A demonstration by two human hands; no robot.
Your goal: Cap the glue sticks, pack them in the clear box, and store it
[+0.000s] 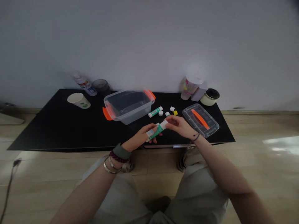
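Low over the table's front edge, my left hand (141, 135) is closed around a green-and-white glue stick (156, 132). A second white end shows just behind that stick; whether it belongs to another one I cannot tell. My right hand (181, 127) pinches the white cap (164, 124) at the stick's upper end. Beyond my hands lie another glue stick (155, 112), a round white cap (161, 113), a white cube (172, 109) and a yellow cube (175, 113). A small green-and-white piece (167, 114) is partly hidden by my right fingers.
A clear plastic box (130, 117) with orange clips stands behind my left hand, its lid (200, 121) lying at right. A paper cup (79, 100), spray bottle (85, 84) and dark glass (102, 87) are at left; a tumbler (187, 89) and cream pot (209, 99) stand back right.
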